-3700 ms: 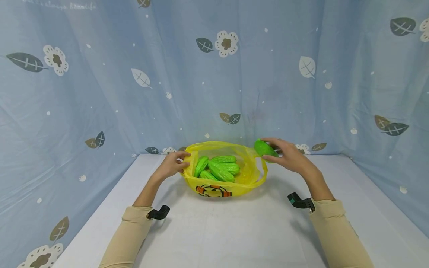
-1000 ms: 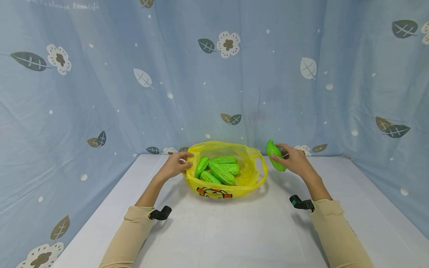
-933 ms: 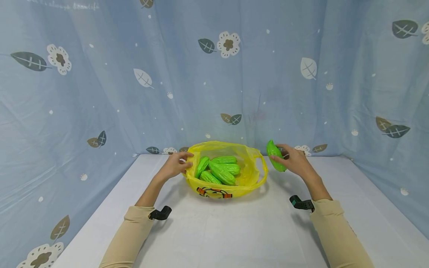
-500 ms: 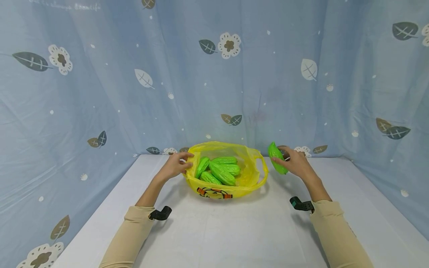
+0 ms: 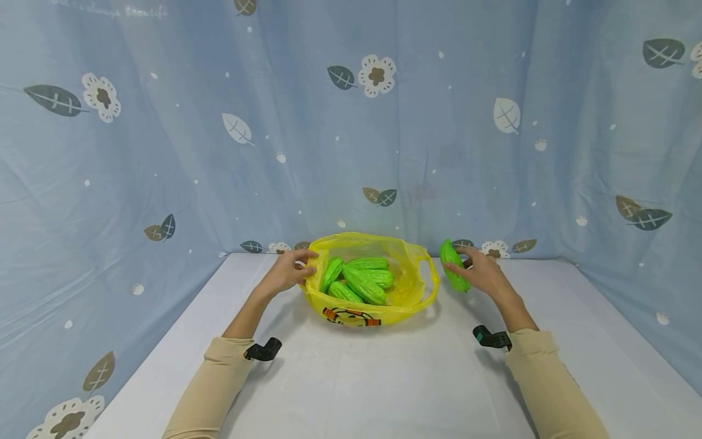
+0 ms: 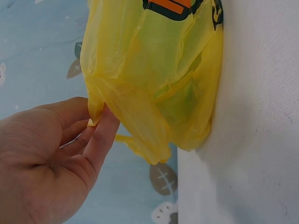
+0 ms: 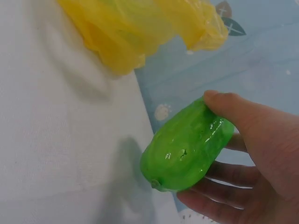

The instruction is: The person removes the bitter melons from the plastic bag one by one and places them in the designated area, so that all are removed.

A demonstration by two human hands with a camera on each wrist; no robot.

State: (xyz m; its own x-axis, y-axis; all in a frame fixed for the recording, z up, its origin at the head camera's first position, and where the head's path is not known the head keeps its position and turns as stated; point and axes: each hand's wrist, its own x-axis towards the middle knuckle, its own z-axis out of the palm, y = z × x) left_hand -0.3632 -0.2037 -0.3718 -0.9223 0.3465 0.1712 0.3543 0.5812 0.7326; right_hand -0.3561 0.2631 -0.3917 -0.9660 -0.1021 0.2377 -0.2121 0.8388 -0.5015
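My left hand pinches the left edge of a yellow plastic bag; in the left wrist view, the thin film of the bag runs between thumb and fingers. The bag lies with its mouth open, and several bright green ridged gourds show inside. To the right of the bag, my right hand holds a glossy green gourd, tilted, its upper end to the left. In the right wrist view, the thumb lies along one side of the gourd and the fingers support the other.
A white-covered table bears the bag. Blue patterned curtain hangs behind and at both sides. The bag's looped handle sticks out towards the right hand. A black wrist mount sits on each sleeve.
My right hand has carried the gourd from beside the bag's right handle further right, then lowered it a little towards the table. The left hand keeps its hold on the bag.
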